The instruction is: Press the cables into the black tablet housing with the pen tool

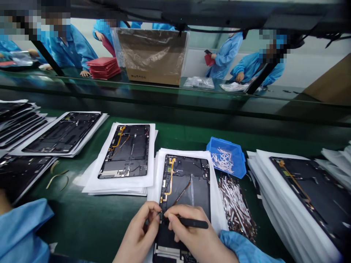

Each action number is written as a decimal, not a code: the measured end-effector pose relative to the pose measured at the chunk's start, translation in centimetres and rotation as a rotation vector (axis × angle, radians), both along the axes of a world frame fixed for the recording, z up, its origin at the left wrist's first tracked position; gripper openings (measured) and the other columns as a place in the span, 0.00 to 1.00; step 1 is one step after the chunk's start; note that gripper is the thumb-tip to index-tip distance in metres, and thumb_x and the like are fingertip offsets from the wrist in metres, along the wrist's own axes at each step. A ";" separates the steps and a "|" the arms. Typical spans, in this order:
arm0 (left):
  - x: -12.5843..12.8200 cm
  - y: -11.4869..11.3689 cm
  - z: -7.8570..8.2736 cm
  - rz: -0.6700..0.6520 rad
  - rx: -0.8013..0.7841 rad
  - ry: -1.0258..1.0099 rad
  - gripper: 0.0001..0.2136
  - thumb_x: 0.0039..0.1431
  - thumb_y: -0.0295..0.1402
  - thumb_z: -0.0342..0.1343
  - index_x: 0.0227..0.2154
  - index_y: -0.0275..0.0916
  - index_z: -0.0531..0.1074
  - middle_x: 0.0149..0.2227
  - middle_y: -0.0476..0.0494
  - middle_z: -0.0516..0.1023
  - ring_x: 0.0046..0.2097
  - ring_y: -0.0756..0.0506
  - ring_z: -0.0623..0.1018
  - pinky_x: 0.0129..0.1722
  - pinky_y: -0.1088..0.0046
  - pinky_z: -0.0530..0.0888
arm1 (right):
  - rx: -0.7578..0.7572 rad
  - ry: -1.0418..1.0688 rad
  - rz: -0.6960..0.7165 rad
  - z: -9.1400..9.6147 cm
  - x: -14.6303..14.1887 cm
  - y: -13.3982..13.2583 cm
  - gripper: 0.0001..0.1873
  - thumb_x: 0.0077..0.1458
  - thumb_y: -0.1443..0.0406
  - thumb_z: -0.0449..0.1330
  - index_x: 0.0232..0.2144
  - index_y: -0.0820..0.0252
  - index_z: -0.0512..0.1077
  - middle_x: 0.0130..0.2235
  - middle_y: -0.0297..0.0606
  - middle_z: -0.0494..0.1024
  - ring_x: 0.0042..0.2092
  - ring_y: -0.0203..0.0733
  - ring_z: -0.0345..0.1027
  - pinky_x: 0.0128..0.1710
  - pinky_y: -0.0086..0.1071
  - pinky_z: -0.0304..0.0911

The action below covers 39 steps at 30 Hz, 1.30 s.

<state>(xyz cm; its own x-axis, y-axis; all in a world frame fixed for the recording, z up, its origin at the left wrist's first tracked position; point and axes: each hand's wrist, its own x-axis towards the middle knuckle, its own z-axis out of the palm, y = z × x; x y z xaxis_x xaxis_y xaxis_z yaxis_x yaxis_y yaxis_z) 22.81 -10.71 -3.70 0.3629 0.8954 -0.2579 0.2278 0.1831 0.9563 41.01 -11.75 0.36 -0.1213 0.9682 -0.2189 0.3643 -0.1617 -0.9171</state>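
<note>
In front of me an open black tablet housing (182, 190) lies on white sheets, with a yellow-orange flex cable (171, 179) along its left side and a thin dark cable (183, 191) slanting across it. My left hand (141, 230) is closed in a pinch at the housing's left edge; anything between its fingertips is too small to make out. Black tweezers (193, 223) sit in my right hand (193, 228), their tips hidden by the fingers near the same edge. Both hands cover part of the housing's lower half.
Another housing (127, 151) rests on sheets to the left, with more stacked beyond. To the right are a blue bin (238, 160) of small white strips, a pile of strips (237, 204) and a housing stack (309, 190). A neighbour's blue sleeve (24, 230) enters lower left; co-workers sit across.
</note>
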 end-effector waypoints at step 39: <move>-1.1 -1.1 3.2 0.136 -0.284 -0.133 0.30 0.55 0.58 0.58 0.52 0.38 0.70 0.23 0.51 0.71 0.19 0.55 0.61 0.19 0.80 0.58 | 0.269 -0.216 0.260 2.3 1.9 0.1 0.18 0.59 0.71 0.50 0.49 0.52 0.70 0.42 0.36 0.71 0.40 0.37 0.69 0.40 0.31 0.64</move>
<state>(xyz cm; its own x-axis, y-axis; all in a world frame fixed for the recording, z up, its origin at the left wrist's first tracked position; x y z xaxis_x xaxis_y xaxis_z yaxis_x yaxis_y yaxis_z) 21.66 -11.82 -0.52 0.2926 0.8370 -0.4625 0.0593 0.4668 0.8823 42.90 -11.65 2.68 -0.3479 0.9375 -0.0101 0.5498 0.1953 -0.8121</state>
